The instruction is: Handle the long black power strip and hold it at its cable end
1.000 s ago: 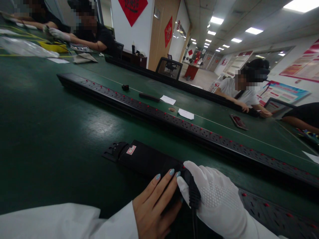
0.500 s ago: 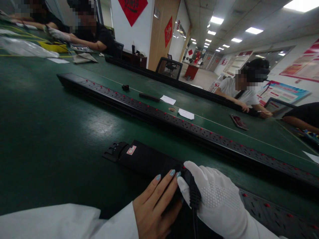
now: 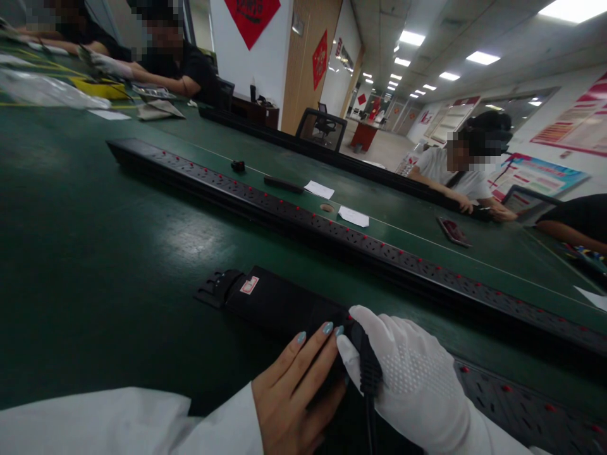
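Note:
A black power strip (image 3: pixel 279 297) with a small white-and-red label lies in front of me, with a dark bracket (image 3: pixel 215 289) at its left end. My left hand (image 3: pixel 303 392), bare, rests on the strip with its fingers stretched out. Beside it, my right hand (image 3: pixel 408 366) wears a white dotted glove and is closed around a black plug (image 3: pixel 367 360). The plug is against the strip's socket face, its prongs out of sight; its cord runs down towards me. More of the strip's sockets (image 3: pixel 512 398) show right of the glove.
A second long power strip (image 3: pixel 294 215) with red lights crosses the green table (image 3: pixel 118 265). Beyond lie white paper slips (image 3: pixel 354 217), a small black part (image 3: pixel 238 166) and a phone-like object (image 3: pixel 453 231). Several other people sit around the table; one (image 3: pixel 459 177) works at the far right.

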{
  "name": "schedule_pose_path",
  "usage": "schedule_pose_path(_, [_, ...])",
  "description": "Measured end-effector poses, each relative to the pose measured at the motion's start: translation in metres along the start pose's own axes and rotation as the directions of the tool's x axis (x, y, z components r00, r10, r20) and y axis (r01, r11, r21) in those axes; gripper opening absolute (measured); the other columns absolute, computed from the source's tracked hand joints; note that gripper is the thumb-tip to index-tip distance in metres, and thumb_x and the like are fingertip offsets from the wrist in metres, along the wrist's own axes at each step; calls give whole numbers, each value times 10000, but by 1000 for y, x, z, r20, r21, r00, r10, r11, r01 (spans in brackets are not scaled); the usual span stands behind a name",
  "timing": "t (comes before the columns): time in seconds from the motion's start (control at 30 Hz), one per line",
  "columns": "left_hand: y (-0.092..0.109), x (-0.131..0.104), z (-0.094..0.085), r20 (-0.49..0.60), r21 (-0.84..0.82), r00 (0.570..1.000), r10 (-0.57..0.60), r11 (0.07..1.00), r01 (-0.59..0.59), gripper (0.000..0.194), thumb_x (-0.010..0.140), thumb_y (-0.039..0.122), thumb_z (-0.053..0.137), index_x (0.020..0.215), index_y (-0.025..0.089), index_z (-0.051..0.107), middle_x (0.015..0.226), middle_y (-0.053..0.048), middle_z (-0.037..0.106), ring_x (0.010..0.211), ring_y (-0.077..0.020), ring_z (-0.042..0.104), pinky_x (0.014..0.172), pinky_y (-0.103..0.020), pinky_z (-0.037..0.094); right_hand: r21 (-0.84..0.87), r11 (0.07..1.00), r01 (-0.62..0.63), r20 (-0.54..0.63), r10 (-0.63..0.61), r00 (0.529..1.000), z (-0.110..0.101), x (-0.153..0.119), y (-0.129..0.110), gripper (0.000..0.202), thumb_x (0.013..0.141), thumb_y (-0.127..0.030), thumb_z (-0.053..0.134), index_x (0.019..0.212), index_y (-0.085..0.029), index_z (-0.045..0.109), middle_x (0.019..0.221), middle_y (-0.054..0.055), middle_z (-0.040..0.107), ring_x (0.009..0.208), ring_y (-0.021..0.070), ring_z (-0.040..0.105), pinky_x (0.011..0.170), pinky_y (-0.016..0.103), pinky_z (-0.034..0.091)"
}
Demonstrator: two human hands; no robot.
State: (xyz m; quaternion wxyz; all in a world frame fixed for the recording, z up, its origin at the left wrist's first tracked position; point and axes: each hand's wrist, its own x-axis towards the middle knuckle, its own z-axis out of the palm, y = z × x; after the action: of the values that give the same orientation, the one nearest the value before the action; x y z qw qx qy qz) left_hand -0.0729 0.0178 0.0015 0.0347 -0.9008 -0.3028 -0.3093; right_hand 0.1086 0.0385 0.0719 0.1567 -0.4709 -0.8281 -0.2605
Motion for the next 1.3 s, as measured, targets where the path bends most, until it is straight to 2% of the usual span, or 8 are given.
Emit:
schedule_pose_path(0.2, [0, 0, 2, -42, -14, 999, -15, 1000, 15, 328, 824, 290, 621, 1144, 226, 585, 1405, -103, 425, 1414, -246, 89, 1115, -375, 76, 12, 1000, -14, 12, 14, 1000, 0, 0, 0, 328, 911, -412, 430, 1025, -150, 591, 715, 40, 636, 622, 197, 586, 571, 298, 353])
schedule_pose_path(0.47, [-1, 1, 2, -26, -17, 1000, 1, 1000, -2, 346, 815, 358, 648, 1127, 219, 591, 1405, -118, 420, 1413, -266, 77, 1113, -387, 66, 16, 1000, -6, 3, 6, 1000, 0, 0, 0, 335, 918, -416, 421, 1031, -147, 585, 711, 37, 633, 613, 188, 576, 591, 299, 363])
schedule_pose_path(0.73, [0, 1, 1, -49, -16, 999, -12, 1000, 11, 344, 820, 309, 641, 1149, 219, 589, 1410, -99, 422, 1411, -253, 107, 1116, -381, 86, 5, 1000, -3, 11, 3, 1000, 0, -1, 1, 335, 911, -416, 428, 1043, -148, 579, 733, 45, 640, 621, 199, 580, 589, 305, 364])
schedule_pose_path(0.97, [-1, 0, 2, -38, -8, 999, 2, 1000, -3, 405, 831, 345, 620, 1210, 214, 564, 1403, -107, 432, 1408, -269, 116, 1115, -391, 86, 0, 1000, -3, 0, 3, 1000, -1, -1, 0, 336, 907, -416, 437, 1039, -144, 583, 725, 45, 637, 614, 203, 583, 577, 307, 365])
schedule_pose_path(1.1, [0, 0, 4, -76, -9, 997, -12, 1000, 11, 367, 829, 313, 627, 1180, 218, 581, 1391, -101, 447, 1406, -257, 136, 1115, -384, 100, 12, 1000, 4, -6, -4, 1000, -1, 1, 0, 350, 921, -419, 414, 1027, -137, 593, 714, 45, 637, 612, 195, 586, 578, 304, 369])
schedule_pose_path(1.3, [0, 0, 4, -54, -14, 998, -11, 1000, 10, 354, 803, 334, 661, 1132, 220, 595, 1402, -108, 430, 1409, -260, 117, 1116, -390, 92, 11, 1000, 0, -18, 0, 1000, -1, 1, 0, 348, 920, -421, 417, 1015, -140, 599, 706, 44, 639, 607, 196, 587, 571, 303, 365])
